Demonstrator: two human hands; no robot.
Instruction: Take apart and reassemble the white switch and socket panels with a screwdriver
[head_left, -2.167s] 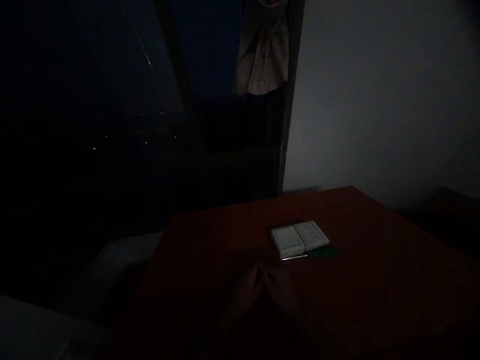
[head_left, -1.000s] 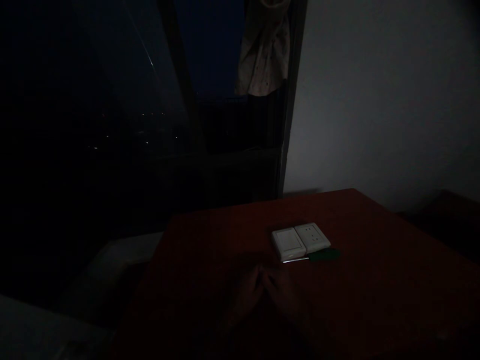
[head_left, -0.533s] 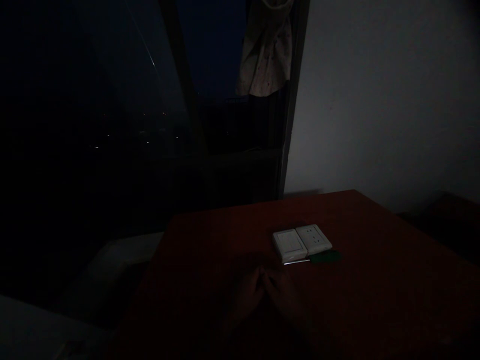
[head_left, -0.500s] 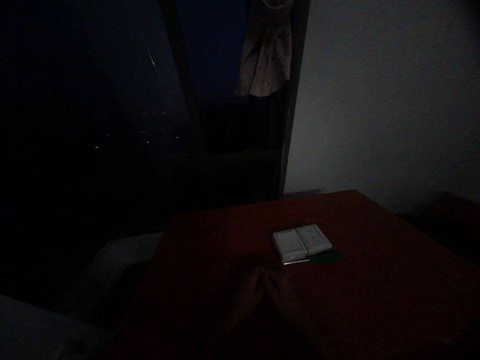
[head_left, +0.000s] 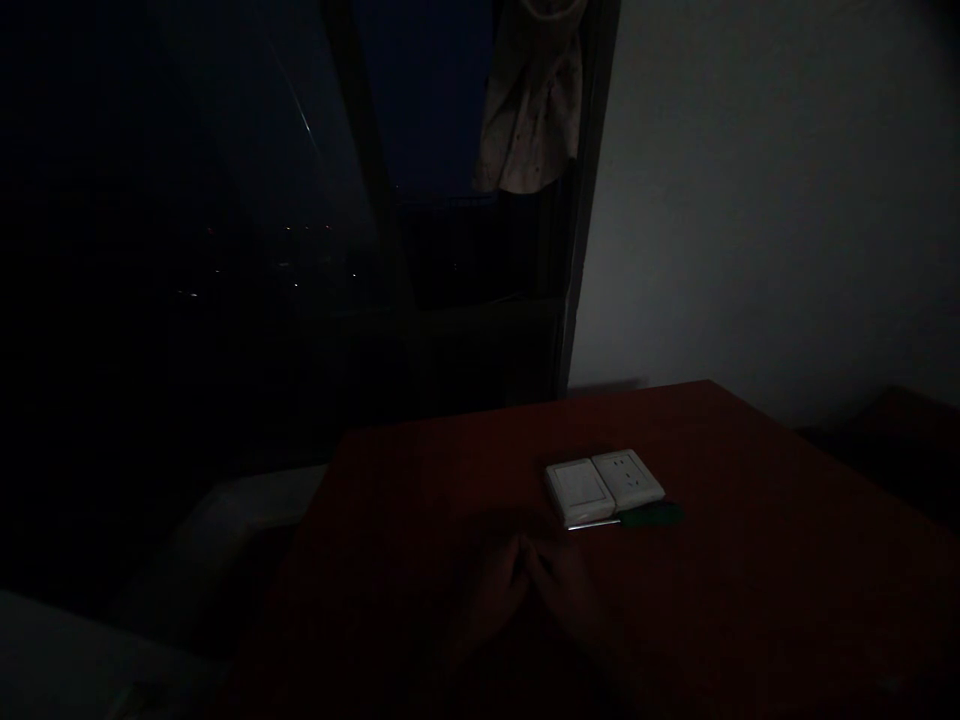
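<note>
In dim light, my left hand [head_left: 496, 582] and my right hand [head_left: 564, 582] rest close together at the near part of the red-brown table [head_left: 420, 470]. Their fingers look curled in, with the fingertips meeting in the middle. I see nothing held in either hand, though the darkness hides detail. Just beyond my right hand lie a white switch plate [head_left: 581, 485] and a white wall socket [head_left: 628, 478], side by side and face up. A screwdriver [head_left: 651, 514] with a green handle lies along their near edge, its metal shaft pointing left.
A dark window [head_left: 285, 200] with small distant lights fills the left and back. A light curtain [head_left: 534, 130] hangs in a bunch by the window frame. The pale wall [head_left: 750, 200] stands behind the table on the right. A light ledge [head_left: 255, 500] runs left of the table.
</note>
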